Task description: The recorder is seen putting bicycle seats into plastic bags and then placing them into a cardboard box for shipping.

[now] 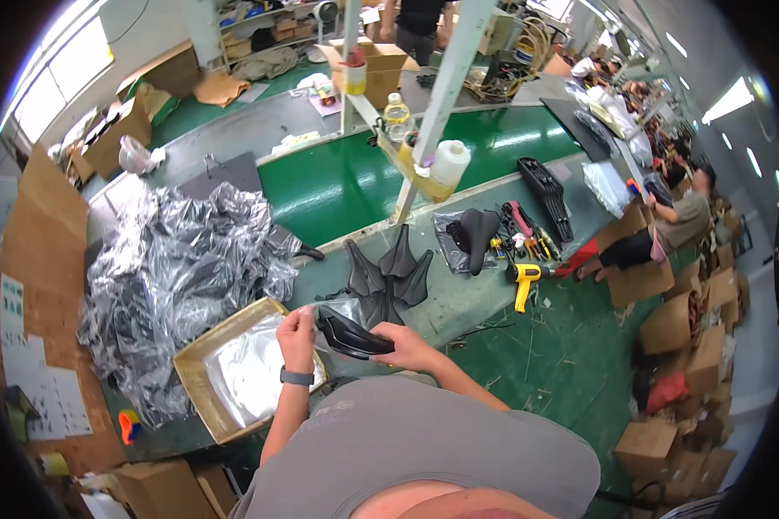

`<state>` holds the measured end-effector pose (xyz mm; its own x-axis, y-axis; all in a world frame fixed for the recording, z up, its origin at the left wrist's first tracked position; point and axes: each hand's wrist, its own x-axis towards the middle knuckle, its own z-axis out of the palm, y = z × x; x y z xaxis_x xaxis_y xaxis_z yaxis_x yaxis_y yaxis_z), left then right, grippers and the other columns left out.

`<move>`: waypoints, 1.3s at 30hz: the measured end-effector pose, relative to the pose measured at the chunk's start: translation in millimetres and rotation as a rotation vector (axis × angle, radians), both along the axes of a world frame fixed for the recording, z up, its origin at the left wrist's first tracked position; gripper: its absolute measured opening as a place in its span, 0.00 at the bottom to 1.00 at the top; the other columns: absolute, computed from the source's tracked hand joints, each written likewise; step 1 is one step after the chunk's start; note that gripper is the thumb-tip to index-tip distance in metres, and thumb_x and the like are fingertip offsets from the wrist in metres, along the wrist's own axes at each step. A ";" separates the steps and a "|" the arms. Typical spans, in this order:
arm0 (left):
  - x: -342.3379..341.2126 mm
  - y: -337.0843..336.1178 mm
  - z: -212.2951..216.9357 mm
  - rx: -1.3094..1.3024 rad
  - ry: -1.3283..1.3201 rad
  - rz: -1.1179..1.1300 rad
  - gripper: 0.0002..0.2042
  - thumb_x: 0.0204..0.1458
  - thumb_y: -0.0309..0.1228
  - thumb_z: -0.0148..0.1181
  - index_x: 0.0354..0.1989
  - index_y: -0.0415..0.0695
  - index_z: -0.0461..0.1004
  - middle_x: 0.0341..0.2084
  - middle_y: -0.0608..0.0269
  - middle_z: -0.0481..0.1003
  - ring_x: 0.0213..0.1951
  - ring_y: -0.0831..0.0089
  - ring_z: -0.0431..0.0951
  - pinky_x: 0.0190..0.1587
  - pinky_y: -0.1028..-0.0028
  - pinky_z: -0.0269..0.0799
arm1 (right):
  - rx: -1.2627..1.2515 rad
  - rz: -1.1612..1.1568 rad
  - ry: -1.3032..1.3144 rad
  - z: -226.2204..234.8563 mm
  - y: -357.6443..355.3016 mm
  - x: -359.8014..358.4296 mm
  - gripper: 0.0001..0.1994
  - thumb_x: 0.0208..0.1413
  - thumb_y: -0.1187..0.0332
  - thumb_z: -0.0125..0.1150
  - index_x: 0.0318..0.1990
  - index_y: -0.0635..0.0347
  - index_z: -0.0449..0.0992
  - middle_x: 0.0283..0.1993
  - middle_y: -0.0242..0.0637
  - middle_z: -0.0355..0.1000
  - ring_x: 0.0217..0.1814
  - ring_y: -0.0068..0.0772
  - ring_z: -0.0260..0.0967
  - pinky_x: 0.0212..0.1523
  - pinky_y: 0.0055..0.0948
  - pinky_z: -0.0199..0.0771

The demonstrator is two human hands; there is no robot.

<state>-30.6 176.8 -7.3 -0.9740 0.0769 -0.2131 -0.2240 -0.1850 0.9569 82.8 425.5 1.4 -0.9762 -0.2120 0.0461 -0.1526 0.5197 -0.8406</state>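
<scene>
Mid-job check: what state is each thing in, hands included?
Left hand: raised, fingers bent, grip unclear
Right hand: closed on the bicycle saddle
Bicycle saddle: held
Carton: open, clear plastic inside
Heaped saddles: wrapped in plastic
Fanned saddles: unwrapped
Yellow pistol-grip tool: lying down
Clear bottle: upright
Green conveyor belt: running or stopped, cannot tell

One end of the black saddle [348, 334] is hidden by the right hand [404, 348] — past the bench's [472, 300] far edge, a standing person [419, 28] is cut off above.
</scene>
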 end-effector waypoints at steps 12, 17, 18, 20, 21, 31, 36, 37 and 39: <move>37.9 -51.7 30.3 0.155 0.407 -0.992 0.08 0.67 0.26 0.65 0.49 0.39 0.87 0.32 0.64 0.83 0.34 0.76 0.77 0.38 0.73 0.71 | -1.224 -0.647 -0.898 -76.0 -61.1 2.7 0.28 0.68 0.59 0.70 0.70 0.61 0.70 0.48 0.38 0.80 0.45 0.33 0.81 0.43 0.35 0.85; 11.7 -94.9 -46.3 0.602 -0.378 -1.105 0.23 0.70 0.42 0.62 0.66 0.39 0.77 0.46 0.64 0.82 0.41 0.77 0.78 0.49 0.76 0.72 | -1.167 -0.899 -0.710 -42.8 -119.0 -11.6 0.18 0.72 0.56 0.66 0.57 0.60 0.76 0.41 0.38 0.80 0.37 0.30 0.80 0.35 0.32 0.82; 9.7 -99.5 -44.6 0.766 -0.552 -1.077 0.29 0.70 0.46 0.61 0.72 0.40 0.72 0.52 0.61 0.80 0.45 0.76 0.77 0.52 0.75 0.72 | -1.162 -0.909 -0.706 -51.0 -120.2 -14.2 0.18 0.72 0.56 0.66 0.57 0.60 0.76 0.41 0.38 0.80 0.37 0.30 0.80 0.35 0.32 0.82; 14.5 -101.7 -42.5 0.618 -0.538 -0.991 0.36 0.71 0.52 0.58 0.78 0.40 0.61 0.59 0.60 0.76 0.52 0.74 0.76 0.57 0.69 0.73 | -0.822 -0.817 -0.583 -64.1 -124.7 -19.1 0.18 0.74 0.55 0.63 0.58 0.59 0.76 0.42 0.36 0.81 0.42 0.32 0.82 0.38 0.36 0.84; 15.9 -98.3 -43.2 0.463 -0.511 -0.811 0.37 0.71 0.53 0.59 0.79 0.40 0.60 0.59 0.59 0.75 0.54 0.72 0.75 0.59 0.66 0.73 | -0.713 -0.792 -0.525 -49.7 -138.3 -29.9 0.18 0.76 0.55 0.59 0.60 0.59 0.77 0.44 0.34 0.82 0.46 0.32 0.82 0.43 0.37 0.84; -81.8 -150.0 -46.8 0.543 -0.533 -0.173 0.16 0.59 0.21 0.69 0.55 0.39 0.74 0.43 0.60 0.83 0.42 0.68 0.85 0.46 0.65 0.83 | 0.058 -0.194 0.112 18.9 -217.0 -65.9 0.28 0.60 0.85 0.52 0.69 0.65 0.74 0.64 0.57 0.78 0.64 0.61 0.78 0.63 0.44 0.79; -142.8 -203.3 -29.4 0.417 -0.295 -0.052 0.14 0.59 0.22 0.68 0.53 0.41 0.77 0.41 0.65 0.83 0.41 0.72 0.83 0.48 0.68 0.81 | 0.041 -0.168 0.235 5.8 -213.9 -78.7 0.26 0.62 0.86 0.50 0.67 0.66 0.75 0.63 0.54 0.80 0.59 0.53 0.83 0.58 0.39 0.83; -166.9 -223.7 -40.8 0.422 -0.309 -0.021 0.12 0.60 0.24 0.69 0.51 0.42 0.79 0.40 0.65 0.83 0.41 0.72 0.83 0.47 0.68 0.81 | 0.001 -0.191 0.103 -6.6 -204.8 -79.6 0.25 0.63 0.86 0.50 0.67 0.66 0.75 0.61 0.53 0.80 0.57 0.49 0.85 0.57 0.38 0.84; -222.3 -265.5 -51.5 0.313 -0.288 0.122 0.09 0.61 0.32 0.69 0.47 0.45 0.82 0.39 0.66 0.83 0.42 0.74 0.81 0.46 0.68 0.81 | 0.029 -0.212 -0.018 -29.6 -182.7 -81.7 0.24 0.63 0.85 0.49 0.66 0.66 0.75 0.57 0.51 0.82 0.48 0.40 0.88 0.51 0.35 0.86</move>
